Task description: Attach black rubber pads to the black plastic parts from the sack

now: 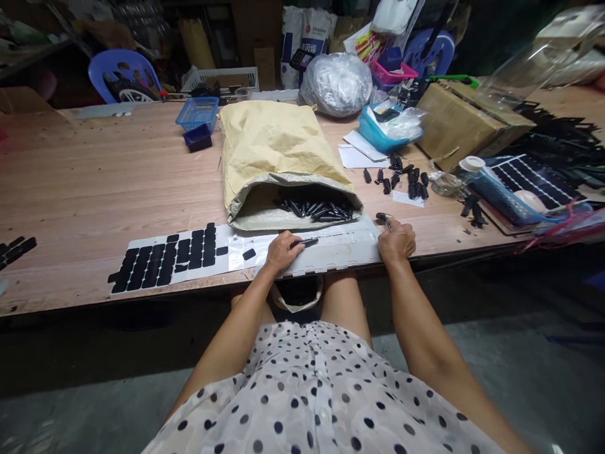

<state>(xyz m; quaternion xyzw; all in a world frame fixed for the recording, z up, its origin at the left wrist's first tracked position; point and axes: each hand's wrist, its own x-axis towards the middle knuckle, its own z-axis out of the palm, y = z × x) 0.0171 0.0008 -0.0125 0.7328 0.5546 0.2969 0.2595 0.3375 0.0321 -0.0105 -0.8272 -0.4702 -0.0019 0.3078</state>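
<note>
My left hand (282, 251) rests over a white cardboard strip (338, 252) at the table's front edge, fingers closed on a slim black piece (309, 241) that points right. At the strip's right end, my right hand (396, 241) is closed round a small tool with a dark, shiny head (382, 217); its exact kind is unclear. Just beyond the hands, a yellow paper sack (283, 135) lies with its mouth toward me, and many slim black pieces (321, 210) show inside. Left of my left hand, black rounded pads (161, 261) sit in rows on white backing, with one loose pad (248, 254) nearby.
Small black parts (411, 180) lie scattered to the right of the sack. Behind them stand a turquoise basket (385, 135) and a cardboard box (463, 123). A blue basket (197, 113) and a stuffed clear plastic bag (336, 85) are farther back. Black strips pile up at far right.
</note>
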